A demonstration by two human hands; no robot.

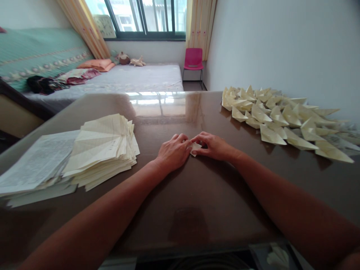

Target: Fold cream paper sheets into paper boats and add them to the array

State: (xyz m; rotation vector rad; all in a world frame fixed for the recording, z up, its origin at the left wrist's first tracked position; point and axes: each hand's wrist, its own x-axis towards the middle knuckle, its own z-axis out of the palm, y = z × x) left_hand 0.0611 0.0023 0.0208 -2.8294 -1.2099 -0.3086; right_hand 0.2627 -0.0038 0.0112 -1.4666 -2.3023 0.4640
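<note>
A small folded piece of cream paper (pixel 195 149) lies low on the brown tabletop (pixel 180 187), between my two hands. My left hand (pixel 174 152) rests on the table with its fingers bent over the paper's left side. From the right, my right hand (pixel 210 145) pinches the paper between thumb and fingers. Both hands meet at the paper, and much of it is hidden under the fingers. To the left sits a stack of loose cream sheets (pixel 98 142), the top one creased. Several folded paper boats (pixel 270 112) stand in rows at the right.
Grey printed sheets (pixel 42 161) lie left of the cream stack, partly under it. A white wall (pixel 281 45) runs along the right side. Beyond the table are a bed (pixel 152 77), a pink chair (pixel 193 59) and a window (pixel 146 18). The tabletop is glossy.
</note>
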